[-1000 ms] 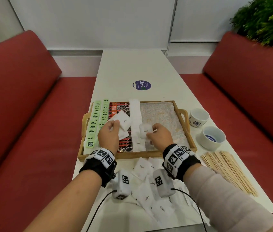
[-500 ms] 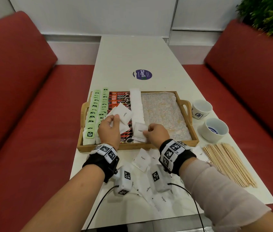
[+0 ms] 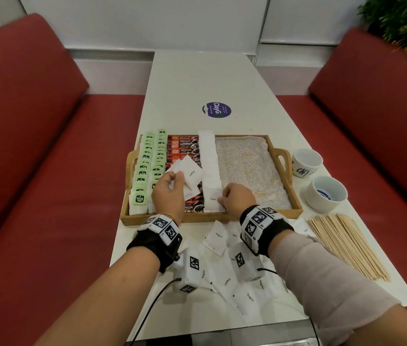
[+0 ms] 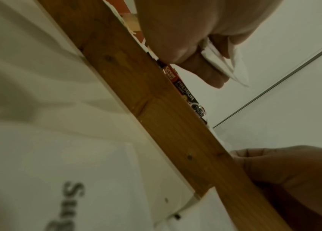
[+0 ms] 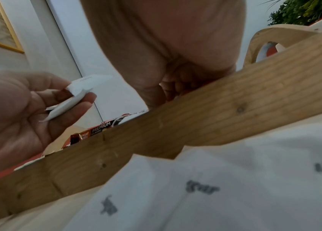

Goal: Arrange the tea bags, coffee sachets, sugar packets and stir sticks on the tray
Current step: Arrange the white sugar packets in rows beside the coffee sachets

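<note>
Laying a sugar packet [image 3: 211, 199] at the near end of the white row in the tray [image 3: 296, 196]; right hand [image 3: 237, 199] pinches it. Best overlap evenly, edges aligned. Left hand [image 3: 168, 193] pinches about three packets [image 3: 192, 173]. Two tea rows, one coffee column, two cups [image 3: 306, 162], sticks [image 3: 347, 245] uncounted on the table.

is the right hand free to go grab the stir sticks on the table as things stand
Probably not right away. The right hand is pinching a sugar packet at the tray's near end. The stir sticks lie uncovered to its right, so the path looks clear once it lets go.
</note>
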Motion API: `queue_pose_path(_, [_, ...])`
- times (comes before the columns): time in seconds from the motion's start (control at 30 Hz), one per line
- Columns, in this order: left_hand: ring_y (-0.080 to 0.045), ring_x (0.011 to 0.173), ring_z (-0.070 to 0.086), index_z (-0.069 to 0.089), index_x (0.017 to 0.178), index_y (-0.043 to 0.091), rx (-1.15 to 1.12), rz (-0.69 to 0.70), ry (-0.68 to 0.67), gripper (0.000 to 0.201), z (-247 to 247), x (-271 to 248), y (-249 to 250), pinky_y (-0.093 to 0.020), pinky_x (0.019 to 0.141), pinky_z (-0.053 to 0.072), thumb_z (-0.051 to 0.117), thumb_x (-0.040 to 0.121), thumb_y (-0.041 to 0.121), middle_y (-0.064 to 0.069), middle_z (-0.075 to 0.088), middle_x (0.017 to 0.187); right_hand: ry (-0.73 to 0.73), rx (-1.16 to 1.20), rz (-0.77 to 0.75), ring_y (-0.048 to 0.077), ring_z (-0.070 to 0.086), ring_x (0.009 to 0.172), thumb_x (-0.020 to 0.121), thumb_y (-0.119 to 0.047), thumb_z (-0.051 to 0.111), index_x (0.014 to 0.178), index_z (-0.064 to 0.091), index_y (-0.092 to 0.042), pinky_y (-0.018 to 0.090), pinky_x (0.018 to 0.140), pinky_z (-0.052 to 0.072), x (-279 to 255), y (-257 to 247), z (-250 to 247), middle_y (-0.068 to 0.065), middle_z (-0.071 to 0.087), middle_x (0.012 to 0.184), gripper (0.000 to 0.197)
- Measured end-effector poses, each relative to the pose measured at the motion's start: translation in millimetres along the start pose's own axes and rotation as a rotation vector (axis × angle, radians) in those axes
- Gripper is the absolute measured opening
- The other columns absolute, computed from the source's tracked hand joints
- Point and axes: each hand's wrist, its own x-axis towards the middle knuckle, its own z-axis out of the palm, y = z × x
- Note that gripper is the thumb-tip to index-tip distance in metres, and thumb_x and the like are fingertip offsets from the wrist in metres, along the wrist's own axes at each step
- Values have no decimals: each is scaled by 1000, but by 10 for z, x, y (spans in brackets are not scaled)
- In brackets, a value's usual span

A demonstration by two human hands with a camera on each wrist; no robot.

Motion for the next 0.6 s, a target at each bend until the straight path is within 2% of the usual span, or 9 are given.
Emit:
queue_pose_path(0.07, [-18,82,53,58,79,11,-21,-8,-17,18,9,-5,7,-29,81,44,57,94,20,-4,61,84,17,3,18,20,52,82,89,-19,62,79,47,-20,29,70,39,-1,0,0,2,57,88,18])
queue_pose_path(0.13, [-19,81,55,57,75,15,-21,-13,-50,20,15,3,-7,-32,81,46,56,94,21,-4,62,83,67,36,22,20,54,83,88,-21,62,89,50,-17,30,70,42,-13,-9,-16,1,57,89,13])
queue_pose_path(0.23, [-22,83,60,58,74,20,-16,-10,-92,22,16,3,-5,-36,81,49,55,95,24,-6,66,85,151,167,-56,20,56,84,94,-25,53,102,55,-13,29,71,41,-54,-57,-86,0,58,89,14])
queue_pose_path(0.3, [-23,84,59,60,77,18,1,18,-118,20,25,-28,35,-30,78,48,55,95,25,-6,65,85,171,275,-128,17,54,80,96,-29,48,105,57,-12,27,69,38,-99,-107,-152,0,59,88,20])
queue_pose_path(0.37, [-18,83,57,61,80,14,51,63,-168,18,43,-74,97,-23,72,40,54,95,23,-2,63,85,189,344,-189,12,52,73,95,-32,51,103,59,-16,26,64,37,-156,-150,-220,-4,58,80,20])
queue_pose_path(0.47, [-14,81,57,62,77,15,151,155,-279,20,68,-133,178,-24,73,39,55,95,22,2,64,83,250,352,-247,7,51,66,91,-34,58,99,62,-24,23,60,39,-213,-175,-321,-10,54,70,13])
queue_pose_path(0.53, [-16,80,58,63,74,17,206,197,-334,20,88,-142,166,-28,74,42,57,93,22,-1,65,82,237,405,-248,11,54,63,92,-32,56,93,65,-21,27,65,45,-232,-170,-376,-8,57,65,14])
queue_pose_path(0.6, [-17,82,59,66,78,17,224,206,-355,16,103,-168,171,-29,77,46,59,91,22,-1,66,84,190,512,-227,12,52,54,96,-30,51,76,64,-15,30,65,47,-259,-152,-421,-2,62,59,27])
